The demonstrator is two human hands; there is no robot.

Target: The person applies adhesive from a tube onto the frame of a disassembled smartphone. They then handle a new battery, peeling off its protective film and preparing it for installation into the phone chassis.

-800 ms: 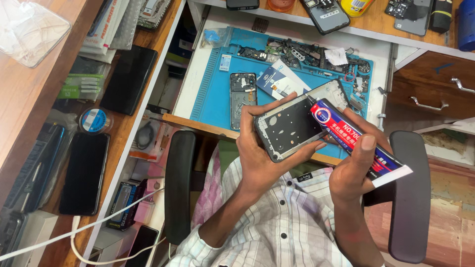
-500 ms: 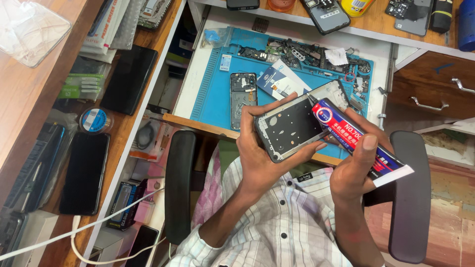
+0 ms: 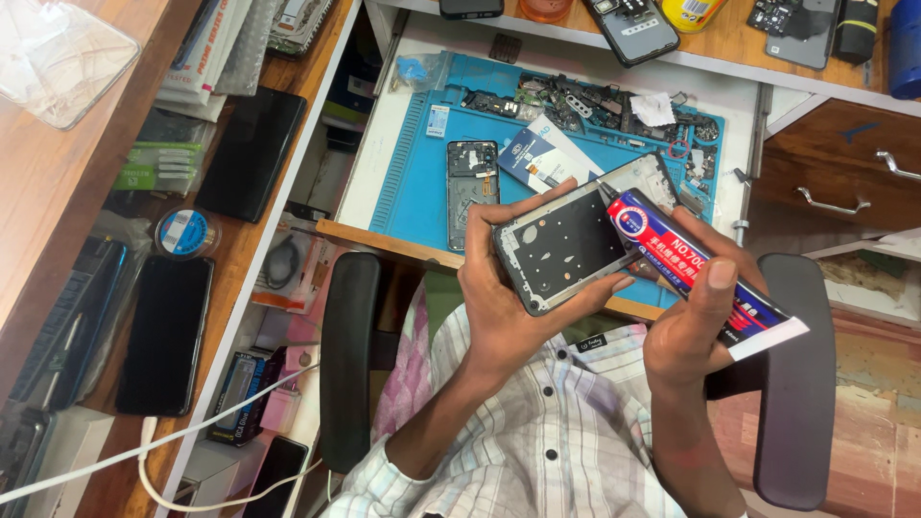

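- Black phone frame sits clamped in the left hand, above the lap, near the blue mat.
- Right hand squeezes the glue tube, nozzle touching the frame's right edge.
- Overpressure could probably smear glue inside.

Seated at a cluttered repair bench, the person grips a grey, opened phone frame with a dark perforated inner plate in the left hand, fingers curled over both long edges. The right hand pinches a red, white and blue glue tube, its dark nozzle touching the frame's upper right corner. Beyond them, a blue silicone work mat carries a small black phone board with ribbon cable and scattered parts. To the left, a black glass phone lies flat on the wooden side shelf.
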